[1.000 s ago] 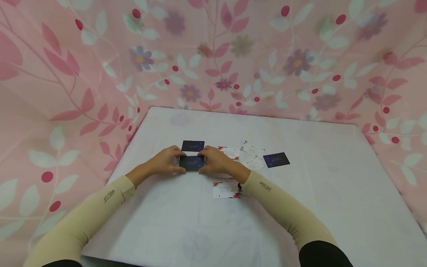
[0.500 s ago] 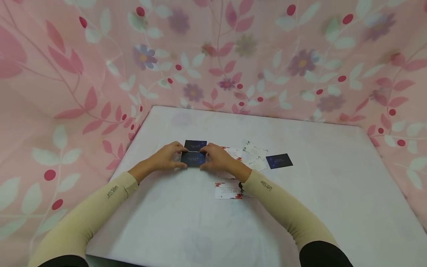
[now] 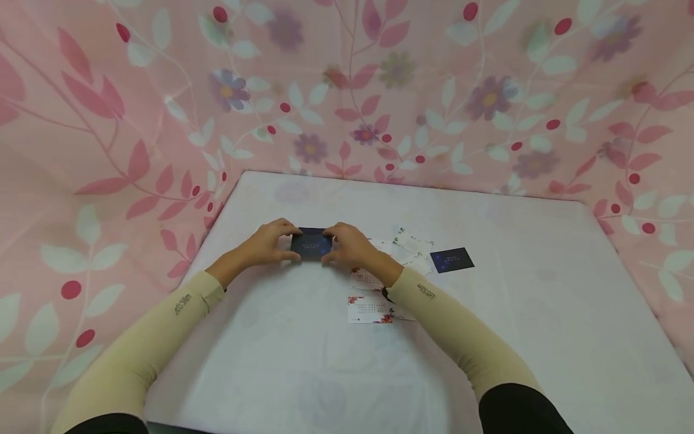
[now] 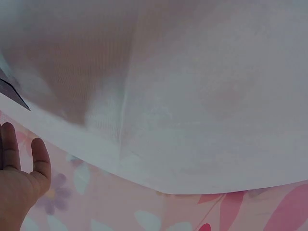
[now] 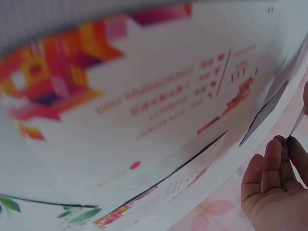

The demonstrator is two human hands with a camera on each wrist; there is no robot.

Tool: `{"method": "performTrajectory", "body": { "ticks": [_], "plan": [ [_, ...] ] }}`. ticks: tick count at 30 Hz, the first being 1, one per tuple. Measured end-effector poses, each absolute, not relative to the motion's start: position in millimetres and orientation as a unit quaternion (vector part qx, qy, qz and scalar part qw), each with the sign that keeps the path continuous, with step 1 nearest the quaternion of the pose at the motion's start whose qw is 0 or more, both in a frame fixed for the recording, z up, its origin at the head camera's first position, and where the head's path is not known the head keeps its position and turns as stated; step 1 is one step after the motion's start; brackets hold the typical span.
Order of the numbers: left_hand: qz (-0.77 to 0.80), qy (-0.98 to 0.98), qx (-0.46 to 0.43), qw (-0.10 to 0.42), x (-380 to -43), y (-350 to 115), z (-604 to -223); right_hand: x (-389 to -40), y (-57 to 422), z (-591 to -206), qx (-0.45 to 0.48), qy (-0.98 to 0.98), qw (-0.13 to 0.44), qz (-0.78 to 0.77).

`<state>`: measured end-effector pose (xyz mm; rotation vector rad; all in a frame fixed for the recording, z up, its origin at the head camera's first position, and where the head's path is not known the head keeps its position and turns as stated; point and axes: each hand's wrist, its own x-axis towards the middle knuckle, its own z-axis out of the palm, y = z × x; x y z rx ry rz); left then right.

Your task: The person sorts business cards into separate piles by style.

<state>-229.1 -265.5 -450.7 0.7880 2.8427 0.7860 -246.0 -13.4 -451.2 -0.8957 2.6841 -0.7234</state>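
Observation:
A dark blue business card [image 3: 311,246] with small print is gripped at both ends, its left side by my left hand [image 3: 264,244] and its right side by my right hand [image 3: 353,246], each with thumb and fingers. It overlaps a second dark card [image 3: 311,229] behind it, of which only the far strip shows. In the right wrist view, the fingertips of my right hand [image 5: 275,190] pinch the thin edge of the card. Part of my left hand [image 4: 21,180] enters the left wrist view at the lower left, near a dark card corner [image 4: 13,95].
Beside the right hand lie white cards with red-orange corners [image 3: 364,310] and white cards with green leaves [image 3: 412,242]. A third dark card [image 3: 452,260] lies farther right, slightly turned. All rest on a white-covered table [image 3: 260,361] before a pink floral backdrop [image 3: 347,90].
Both hands have moved the held card away from me. It stood apart from the far dark card at first; now it covers most of it.

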Motion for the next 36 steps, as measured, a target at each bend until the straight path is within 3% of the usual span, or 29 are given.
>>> {"method": "performTrajectory", "body": {
  "ticks": [19, 36],
  "plan": [
    [0.217, 0.943, 0.239, 0.077, -269, -263, -460, -276, -23, -458, -0.252, 0.934, 0.112, -0.226],
    [0.192, 0.950, 0.224, 0.100, -278, -259, -464, -284, -29, -461, -0.230, 0.938, 0.148, -0.214]
  ]
}}
